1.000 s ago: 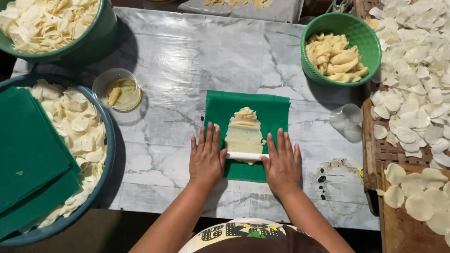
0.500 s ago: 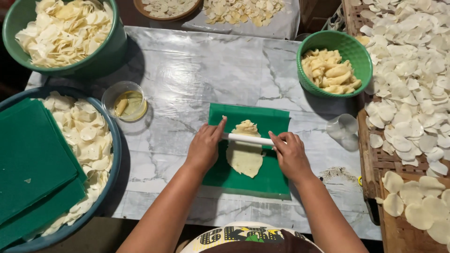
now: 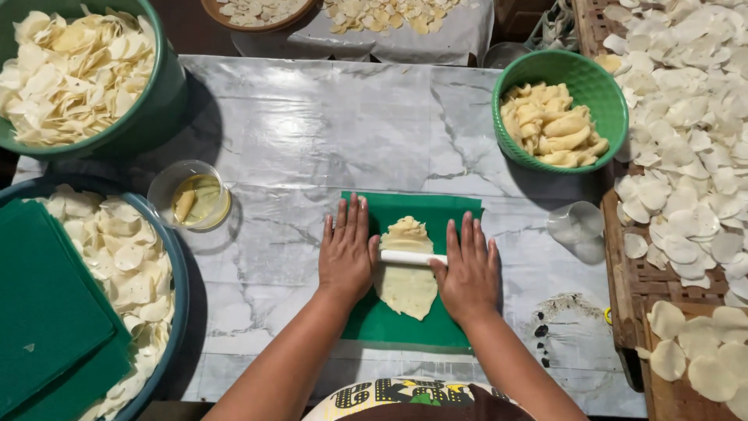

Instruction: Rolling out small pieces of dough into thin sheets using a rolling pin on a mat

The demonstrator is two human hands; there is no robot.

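A white rolling pin [image 3: 413,257] lies across a pale dough sheet [image 3: 407,281] on a green mat [image 3: 436,218], near the front edge of the marble bench [image 3: 312,125]. The left hand [image 3: 347,251] and right hand [image 3: 466,273] rest flat on the pin's ends, fingers extended, grip released, palms pressing down. A green bowl of dough pieces [image 3: 557,125] stands toward the right edge. A small glass cup of oil [image 3: 192,199] sits left of the mat. Thin rolled discs [image 3: 686,117] cover a woven tray [image 3: 635,284] at the right edge.
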